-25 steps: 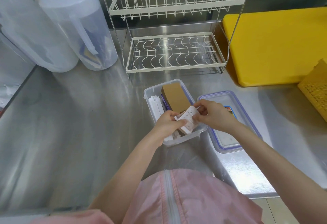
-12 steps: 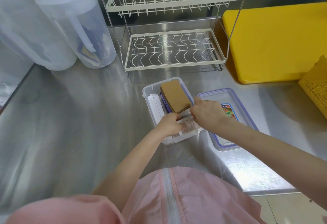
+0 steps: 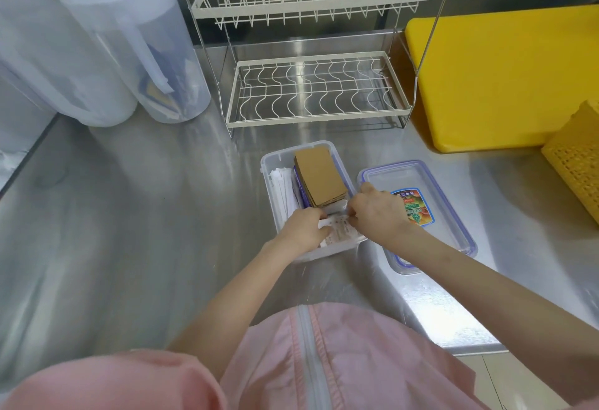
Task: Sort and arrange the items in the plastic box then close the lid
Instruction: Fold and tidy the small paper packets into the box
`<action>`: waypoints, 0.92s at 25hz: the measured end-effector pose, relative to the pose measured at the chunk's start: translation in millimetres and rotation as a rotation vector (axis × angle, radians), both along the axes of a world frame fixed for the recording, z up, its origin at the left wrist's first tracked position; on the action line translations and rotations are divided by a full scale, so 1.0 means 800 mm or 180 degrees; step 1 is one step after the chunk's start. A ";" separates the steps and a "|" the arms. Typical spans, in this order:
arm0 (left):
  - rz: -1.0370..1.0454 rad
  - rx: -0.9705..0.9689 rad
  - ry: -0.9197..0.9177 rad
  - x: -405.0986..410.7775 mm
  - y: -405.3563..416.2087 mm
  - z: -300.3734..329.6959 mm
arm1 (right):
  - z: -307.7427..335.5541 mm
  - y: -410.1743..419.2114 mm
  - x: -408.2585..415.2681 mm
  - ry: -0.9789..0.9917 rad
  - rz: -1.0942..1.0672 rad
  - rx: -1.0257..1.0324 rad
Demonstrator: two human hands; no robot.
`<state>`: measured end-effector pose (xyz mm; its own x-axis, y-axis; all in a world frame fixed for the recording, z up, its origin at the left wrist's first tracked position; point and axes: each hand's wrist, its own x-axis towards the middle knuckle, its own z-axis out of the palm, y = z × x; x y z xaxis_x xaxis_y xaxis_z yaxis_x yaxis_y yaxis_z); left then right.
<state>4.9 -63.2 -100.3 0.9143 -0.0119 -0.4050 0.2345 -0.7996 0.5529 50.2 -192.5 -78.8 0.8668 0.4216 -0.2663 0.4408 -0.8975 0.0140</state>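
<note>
A clear plastic box [image 3: 270, 163] sits on the steel counter. Inside it a stack of brown cardboard pieces [image 3: 319, 174] leans at the back, and white paper strips [image 3: 282, 186] lie along the left wall. My left hand [image 3: 304, 230] and my right hand [image 3: 377, 210] both grip a small stack of printed paper slips [image 3: 338, 231] at the box's near end, low inside it. The lid [image 3: 450, 215], clear with a purple rim and a coloured label, lies flat just right of the box.
A white two-tier wire dish rack [image 3: 311, 92] stands behind the box. Two translucent pitchers [image 3: 136, 40] stand at the back left. A yellow cutting board [image 3: 505, 76] and a yellow basket [image 3: 577, 160] are on the right. The counter edge runs near my body.
Both hands have moved down and forward with the paper slips, from above the box rim to inside its near end.
</note>
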 end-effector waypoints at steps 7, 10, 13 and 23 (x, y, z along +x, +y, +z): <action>-0.0126 0.0110 0.0074 -0.004 0.028 -0.002 | -0.003 0.008 -0.025 0.0098 -0.0087 0.0570; -0.0199 0.0208 0.0088 -0.005 0.027 -0.003 | -0.006 0.006 -0.027 0.0007 -0.0086 0.0589; -0.0221 0.0166 0.0067 -0.010 0.025 0.002 | -0.004 0.003 -0.028 0.0082 -0.0033 0.0677; 0.0428 -0.0947 -0.0476 0.012 -0.027 0.077 | 0.004 -0.071 0.003 -0.0168 -0.0446 0.2002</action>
<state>14.1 -84.8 -39.0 0.9646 0.0153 -0.2634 0.2255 -0.5660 0.7929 52.3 -249.4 -75.2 0.9301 0.3652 0.0391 0.3319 -0.7903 -0.5150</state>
